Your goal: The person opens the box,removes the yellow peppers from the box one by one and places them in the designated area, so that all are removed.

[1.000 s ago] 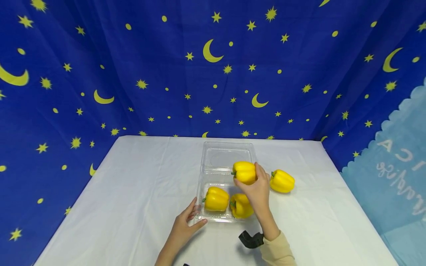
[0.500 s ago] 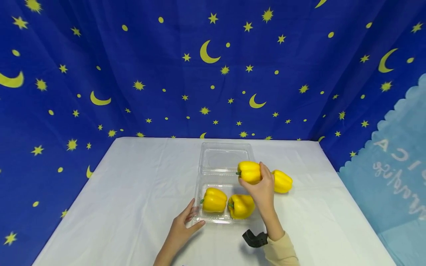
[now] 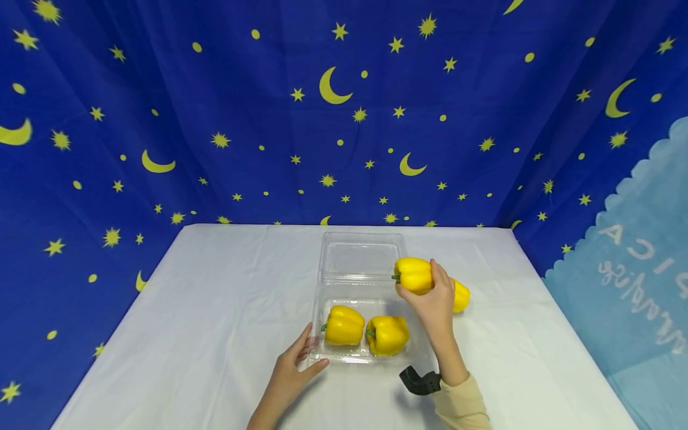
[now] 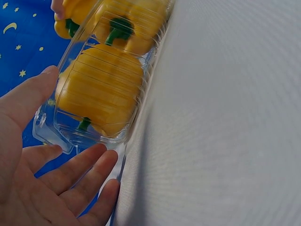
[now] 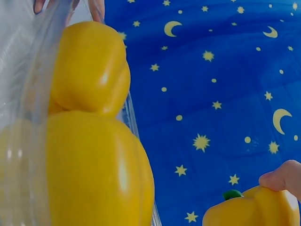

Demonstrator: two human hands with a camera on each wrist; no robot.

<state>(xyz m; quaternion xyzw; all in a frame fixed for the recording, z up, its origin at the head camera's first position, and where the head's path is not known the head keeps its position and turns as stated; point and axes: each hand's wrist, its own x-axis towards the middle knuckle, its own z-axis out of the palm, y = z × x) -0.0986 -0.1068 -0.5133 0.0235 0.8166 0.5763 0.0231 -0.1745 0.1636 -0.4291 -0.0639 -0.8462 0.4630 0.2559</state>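
My right hand [image 3: 436, 301] curled round a glossy yellow pepper [image 3: 412, 275], plump, smoothly lobed, green-stemmed, my left hand [image 3: 290, 367] loosely spread at a clear container [image 3: 355, 291].

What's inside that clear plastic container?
In the clear container, one yellow pepper lies beside another yellow pepper. Whatever is directly beneath them is covered, so I cannot tell.

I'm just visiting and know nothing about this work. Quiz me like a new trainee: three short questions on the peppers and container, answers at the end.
1. How many yellow peppers lie inside the clear container?
2. True or false: the container is closed.
3. Fill in: the held pepper is in the person's ____ grip.

Key:
1. Two.
2. False; its lid lies open.
3. Right grip.
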